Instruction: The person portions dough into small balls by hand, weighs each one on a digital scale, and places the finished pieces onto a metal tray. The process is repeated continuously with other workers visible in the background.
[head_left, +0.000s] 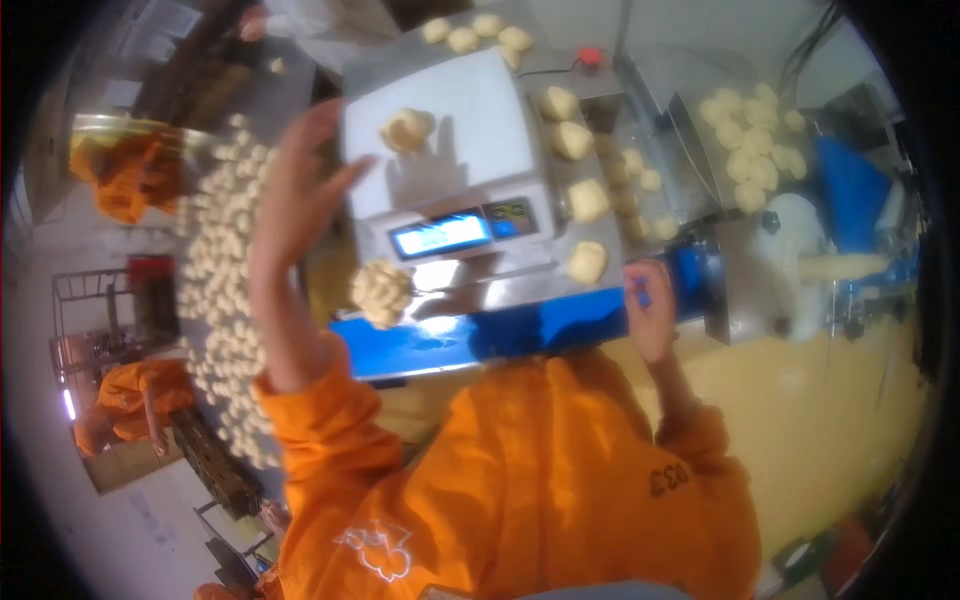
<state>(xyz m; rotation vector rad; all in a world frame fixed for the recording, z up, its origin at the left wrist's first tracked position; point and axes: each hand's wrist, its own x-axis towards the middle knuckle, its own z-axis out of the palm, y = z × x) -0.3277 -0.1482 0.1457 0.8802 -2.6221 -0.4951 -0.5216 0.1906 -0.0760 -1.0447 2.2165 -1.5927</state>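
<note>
A white digital scale (442, 97) with a lit display stands on a metal worktop in front of me. One dough piece (407, 130) lies on its plate. My left hand (304, 176) is raised at the scale's left edge, fingers apart, holding nothing. My right hand (649, 304) is over the blue front edge of the worktop, its fingers curled; whether it holds anything is not clear. Just left of it sits a dough ball (587, 262), in line with several others along the scale's right side. A lumpy cluster of dough (381, 293) rests at the scale's front left corner.
Many small dough pieces (225, 300) cover a surface at the left. More dough balls (750, 142) lie in a metal hopper or tray at the right, beside a white machine part (795, 262). Co-workers (142, 397) in orange are at the far left; another person (330, 30) stands beyond the worktop.
</note>
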